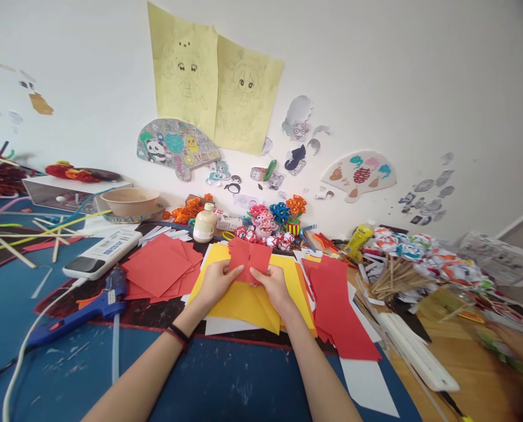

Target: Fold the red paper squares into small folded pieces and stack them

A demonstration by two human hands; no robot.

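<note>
Between my two hands is a small sheet of red paper (249,253), creased down its middle, held over a pile of yellow paper (237,309). My left hand (217,282) pinches its lower left part, the thumb lying on top. On the lower right part, my right hand (273,286) grips the sheet in the same way, the thumbs almost meeting at the crease. Fingers under the sheet are mostly hidden. Left of the yellow paper lies a stack of red squares (158,266), and right of it are longer red sheets (341,305).
A blue hot glue gun (81,313) and a white power strip (103,255) lie at the left. Behind the paper stand a glue bottle (204,224) and paper flowers (281,215). At the far right, a person's blurred hand (518,346) is beside another power strip (419,351).
</note>
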